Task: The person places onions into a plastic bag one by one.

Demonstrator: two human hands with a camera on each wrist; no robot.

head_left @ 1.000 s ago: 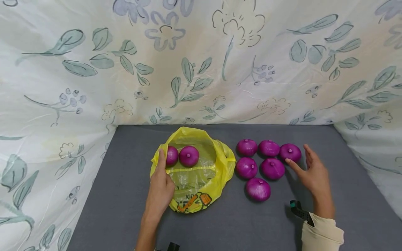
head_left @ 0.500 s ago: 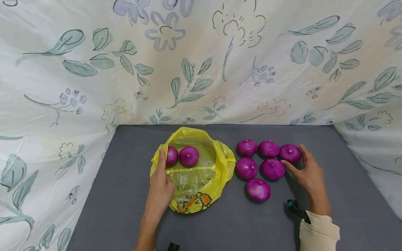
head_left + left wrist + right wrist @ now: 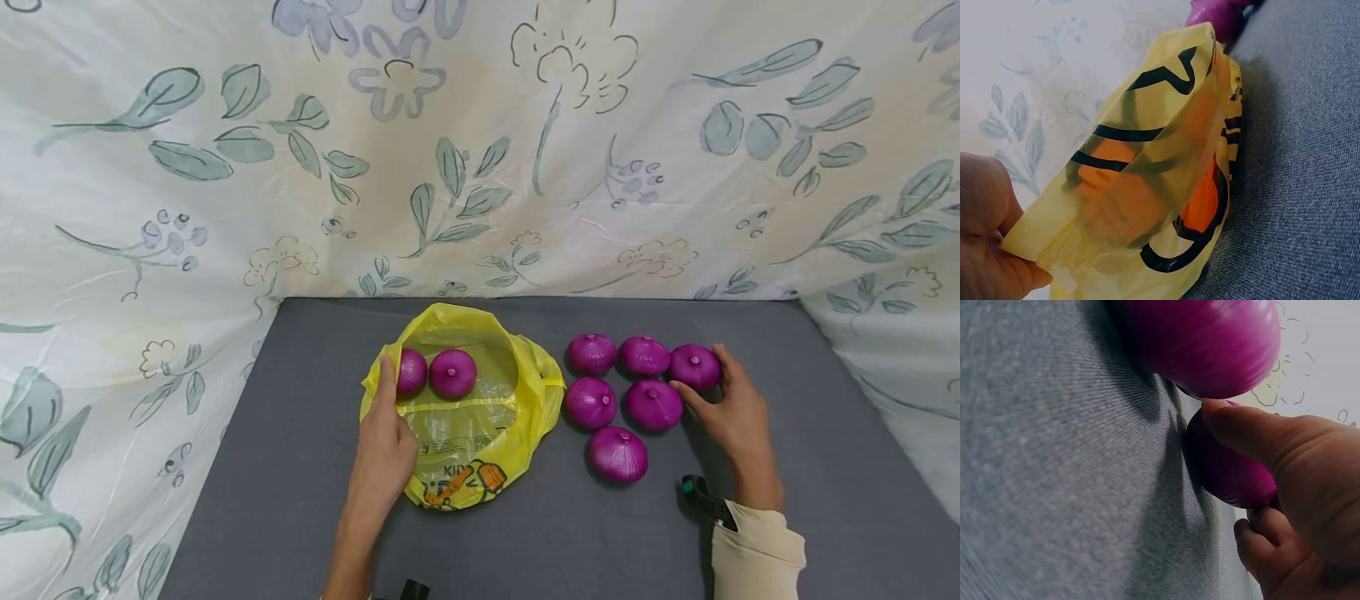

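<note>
My left hand pinches the left rim of a yellow plastic bag, which lies with its mouth spread wide. Two purple onions are inside, one round onion in full sight and another onion partly covered by the rim. In the left wrist view, the bag's edge is between thumb and fingers. My right hand grips the rightmost onion of the back row, thumb on the near side and fingers on the far right. The right wrist view shows that onion between thumb and fingers.
Several more purple onions stand on the dark grey table between bag and right hand; the nearest is a striped onion, and one onion sits by my right thumb. A floral sheet hangs behind the table and along its sides.
My right hand has moved a little left, closing in on the rightmost onion until thumb and fingers meet it. The left hand and bag have stayed in place.
</note>
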